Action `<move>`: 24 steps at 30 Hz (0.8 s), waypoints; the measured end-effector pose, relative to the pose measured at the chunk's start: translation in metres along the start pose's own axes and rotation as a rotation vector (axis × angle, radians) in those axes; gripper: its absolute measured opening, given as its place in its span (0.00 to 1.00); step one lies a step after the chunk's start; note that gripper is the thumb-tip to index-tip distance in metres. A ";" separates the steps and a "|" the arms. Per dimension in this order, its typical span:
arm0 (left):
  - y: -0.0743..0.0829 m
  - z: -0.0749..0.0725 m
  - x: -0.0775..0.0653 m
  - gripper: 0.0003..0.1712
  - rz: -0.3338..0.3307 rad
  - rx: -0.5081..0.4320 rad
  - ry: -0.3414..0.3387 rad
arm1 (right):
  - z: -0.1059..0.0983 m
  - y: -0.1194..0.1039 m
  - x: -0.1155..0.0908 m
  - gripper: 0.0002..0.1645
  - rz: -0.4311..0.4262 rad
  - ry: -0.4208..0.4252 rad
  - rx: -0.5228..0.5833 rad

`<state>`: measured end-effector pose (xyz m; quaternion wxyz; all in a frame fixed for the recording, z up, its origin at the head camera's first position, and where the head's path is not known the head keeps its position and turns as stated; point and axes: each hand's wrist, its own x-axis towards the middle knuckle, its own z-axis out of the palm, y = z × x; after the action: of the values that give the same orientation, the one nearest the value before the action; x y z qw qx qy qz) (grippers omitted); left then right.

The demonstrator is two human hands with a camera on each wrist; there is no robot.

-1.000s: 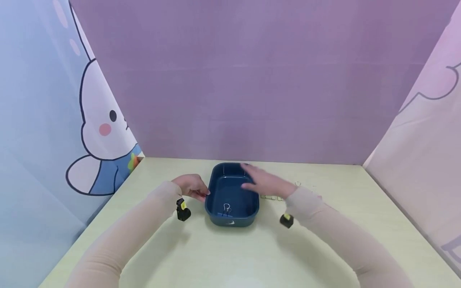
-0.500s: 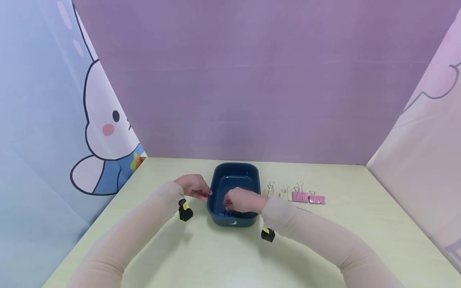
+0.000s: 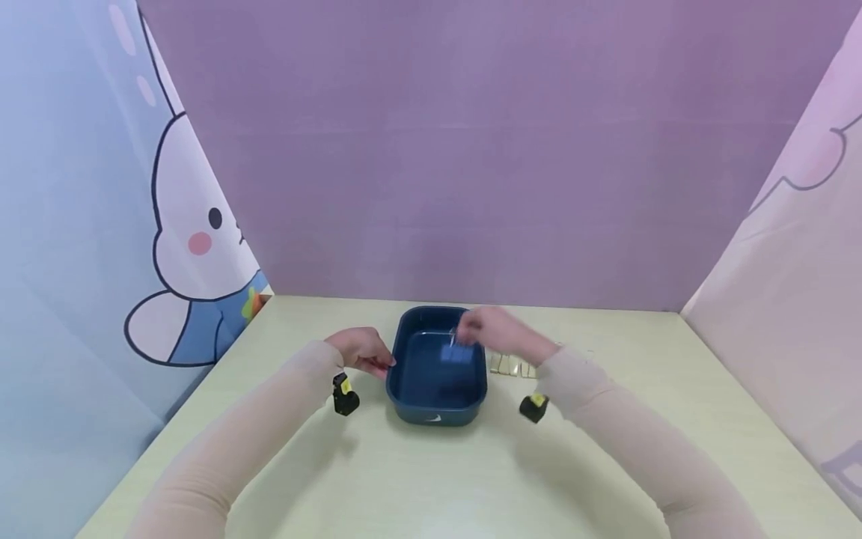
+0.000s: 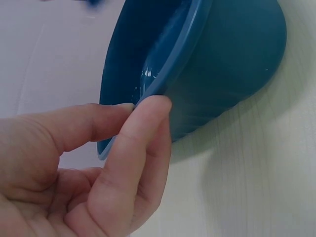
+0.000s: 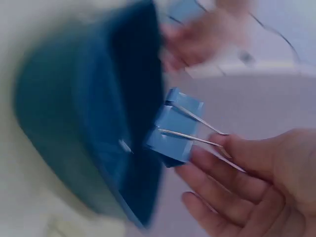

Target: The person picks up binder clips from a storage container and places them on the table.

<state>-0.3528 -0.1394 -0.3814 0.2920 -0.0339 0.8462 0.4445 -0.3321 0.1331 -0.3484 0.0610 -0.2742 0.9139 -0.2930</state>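
My left hand (image 3: pixel 364 349) pinches the left rim of a dark blue rectangular bin (image 3: pixel 436 417); in the left wrist view, thumb and fingers lie on either side of its wall (image 4: pixel 232 54). Over the bin's right side is my right hand (image 3: pixel 497 331), blurred in the head view. It grips a light blue binder clip (image 5: pixel 175 126) by the wire handles, thumb on one side and fingers on the other. That clip hangs in the air, apart from the bin's floor.
Yellowish binder clips (image 3: pixel 505 364) lie on the pale table (image 3: pixel 431 479) just right of the bin, partly covered by my right arm. A purple cloth wall (image 3: pixel 458 165) rises behind the table, with patterned cloths at both sides.
My right hand reached down into the bin, took hold of the blue binder clip, and has lifted it back and to the right. My left hand stays on the rim.
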 end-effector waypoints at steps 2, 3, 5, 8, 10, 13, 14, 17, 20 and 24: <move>0.001 0.000 0.000 0.09 -0.002 0.003 -0.001 | -0.025 0.014 -0.007 0.13 0.036 0.088 0.083; 0.001 0.000 -0.001 0.09 -0.003 0.000 -0.002 | -0.038 0.022 -0.011 0.15 0.045 0.136 0.123; 0.002 0.001 -0.002 0.10 -0.005 0.001 -0.001 | -0.062 0.038 -0.020 0.18 0.061 0.223 0.193; 0.003 0.002 -0.003 0.11 -0.008 0.003 0.003 | -0.094 0.063 -0.039 0.21 0.095 0.329 0.189; 0.003 0.002 -0.002 0.10 -0.010 0.003 0.008 | -0.112 0.078 -0.054 0.22 0.126 0.374 0.110; 0.004 0.002 -0.001 0.10 -0.005 -0.002 0.007 | -0.134 0.098 -0.074 0.20 0.176 0.394 -0.051; 0.004 0.002 -0.001 0.11 -0.003 -0.001 0.007 | -0.139 0.105 -0.080 0.19 0.179 0.389 -0.097; 0.003 0.002 0.001 0.10 -0.005 -0.003 0.008 | -0.145 0.126 -0.094 0.15 0.189 0.335 -0.181; 0.003 0.001 0.002 0.08 -0.012 -0.002 0.012 | -0.139 0.148 -0.104 0.12 0.178 0.272 -0.233; 0.003 0.002 0.002 0.08 -0.016 0.010 0.015 | -0.120 0.178 -0.113 0.10 0.202 0.202 -0.228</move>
<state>-0.3548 -0.1352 -0.3812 0.2892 -0.0424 0.8502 0.4379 -0.3519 0.3745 -0.3568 -0.0334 -0.1552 0.9656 -0.2058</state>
